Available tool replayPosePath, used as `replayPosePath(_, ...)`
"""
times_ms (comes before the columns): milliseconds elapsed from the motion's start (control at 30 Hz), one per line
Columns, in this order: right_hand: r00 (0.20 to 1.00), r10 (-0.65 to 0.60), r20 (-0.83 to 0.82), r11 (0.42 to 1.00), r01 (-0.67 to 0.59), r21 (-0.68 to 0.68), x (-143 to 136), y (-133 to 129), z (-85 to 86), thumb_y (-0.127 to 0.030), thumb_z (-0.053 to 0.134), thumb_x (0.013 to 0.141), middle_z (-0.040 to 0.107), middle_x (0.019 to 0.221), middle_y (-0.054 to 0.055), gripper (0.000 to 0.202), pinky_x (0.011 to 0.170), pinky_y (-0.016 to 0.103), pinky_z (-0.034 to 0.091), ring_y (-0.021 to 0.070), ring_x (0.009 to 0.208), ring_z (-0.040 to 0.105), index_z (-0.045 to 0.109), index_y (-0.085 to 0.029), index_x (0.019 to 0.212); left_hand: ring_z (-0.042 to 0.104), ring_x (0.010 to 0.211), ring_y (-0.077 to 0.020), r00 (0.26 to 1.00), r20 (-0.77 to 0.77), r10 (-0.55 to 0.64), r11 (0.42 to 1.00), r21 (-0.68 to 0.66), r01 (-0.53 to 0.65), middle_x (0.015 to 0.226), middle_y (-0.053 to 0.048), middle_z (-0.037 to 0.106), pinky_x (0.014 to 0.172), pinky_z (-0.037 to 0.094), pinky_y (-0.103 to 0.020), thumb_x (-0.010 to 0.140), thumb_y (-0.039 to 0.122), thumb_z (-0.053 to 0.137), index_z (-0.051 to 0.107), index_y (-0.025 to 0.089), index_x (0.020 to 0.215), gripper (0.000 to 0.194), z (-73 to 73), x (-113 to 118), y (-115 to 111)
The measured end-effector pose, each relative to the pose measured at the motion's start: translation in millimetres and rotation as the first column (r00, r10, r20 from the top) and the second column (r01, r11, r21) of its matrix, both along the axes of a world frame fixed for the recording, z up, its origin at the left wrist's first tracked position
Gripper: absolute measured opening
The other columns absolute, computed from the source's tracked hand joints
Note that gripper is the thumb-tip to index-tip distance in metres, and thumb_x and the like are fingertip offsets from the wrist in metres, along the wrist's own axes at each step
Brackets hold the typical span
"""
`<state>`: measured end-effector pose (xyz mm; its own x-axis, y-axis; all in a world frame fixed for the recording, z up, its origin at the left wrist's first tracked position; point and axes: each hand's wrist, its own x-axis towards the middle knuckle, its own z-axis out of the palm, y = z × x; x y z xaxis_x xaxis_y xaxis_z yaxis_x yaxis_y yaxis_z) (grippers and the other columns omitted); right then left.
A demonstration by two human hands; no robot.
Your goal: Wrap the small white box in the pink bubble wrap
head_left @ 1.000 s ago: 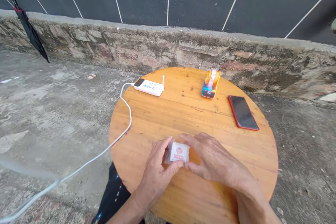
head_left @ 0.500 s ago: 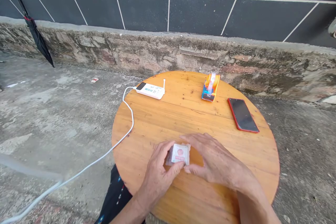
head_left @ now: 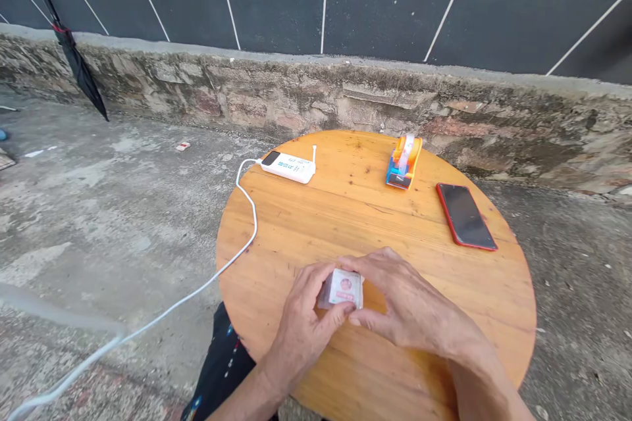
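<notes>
A small square packet (head_left: pixel 346 286), white with a reddish print and a clear wrapper around its edges, sits low over the near part of the round wooden table (head_left: pixel 296 230). My left hand (head_left: pixel 309 316) grips its left side, with the thumb along the near edge and the fingers on the far left corner. From the right, my right hand (head_left: pixel 399 302) closes on the same packet, its index fingertip at the far edge and its thumb tip by the near right corner. The packet's underside is hidden.
Toward the back stand a white power bank (head_left: pixel 289 167) with a cable (head_left: pixel 254 214) running off left and an orange-blue tape dispenser (head_left: pixel 403 163). A red-cased phone (head_left: pixel 465 217) lies at the right. A black umbrella (head_left: pixel 79 69) leans on the wall.
My right hand's fingers have moved in from just beside the packet to touch its right side. My left hand keeps its grip. The whole view has shifted slightly.
</notes>
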<state>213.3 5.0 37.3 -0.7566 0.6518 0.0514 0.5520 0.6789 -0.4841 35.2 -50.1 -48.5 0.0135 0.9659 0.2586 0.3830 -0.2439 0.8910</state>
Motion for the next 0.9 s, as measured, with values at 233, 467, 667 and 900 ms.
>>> replayPosePath(233,1.0,-0.019,-0.011,0.999,0.02,0.028,0,-2,1.4,-0.028,0.067,0.082,0.064,0.12,0.004,0.052,0.088,0.037,0.044,0.0243,0.107,0.059,0.047,-0.029,0.13,0.056,0.104,-0.024,1.0,-0.009,-0.002,1.0,0.017,0.002,0.118,-0.008,0.058,0.085,0.047,-0.037,0.081,0.024,0.065,0.05,0.025,0.125,0.046,-1.0,0,0)
replayPosePath(467,0.998,-0.034,-0.049,0.999,0.034,0.016,3,-3,2.9,-0.034,0.063,0.086,0.065,0.12,0.002,0.047,0.087,0.033,0.046,0.0217,0.105,0.061,0.047,-0.03,0.131,0.053,0.108,-0.0228,1.0,0.019,-0.019,1.0,0.007,0.019,0.118,-0.007,0.056,0.089,0.046,-0.036,0.082,0.024,0.065,0.049,0.024,0.125,0.046,-1.4,0,0)
replayPosePath(667,0.998,0.014,-0.069,1.0,-0.013,0.01,1,-1,7.2,-0.032,0.062,0.087,0.067,0.116,0.001,0.04,0.089,0.034,0.044,0.0212,0.103,0.061,0.052,-0.03,0.126,0.053,0.108,-0.0226,1.0,0.007,-0.021,1.0,-0.006,0.021,0.119,-0.006,0.056,0.09,0.045,-0.036,0.083,0.024,0.063,0.048,0.025,0.125,0.045,-1.1,0,1)
replayPosePath(900,0.997,-0.079,0.012,0.997,0.079,-0.026,21,8,-9.9,-0.048,0.064,0.081,0.053,0.136,0.009,0.063,0.1,0.042,0.04,0.028,0.122,0.05,0.044,-0.024,0.136,0.052,0.108,-0.0233,1.0,-0.005,0.004,1.0,-0.006,-0.004,0.119,-0.007,0.055,0.089,0.045,-0.037,0.081,0.023,0.064,0.048,0.024,0.124,0.046,-3.1,1,-1)
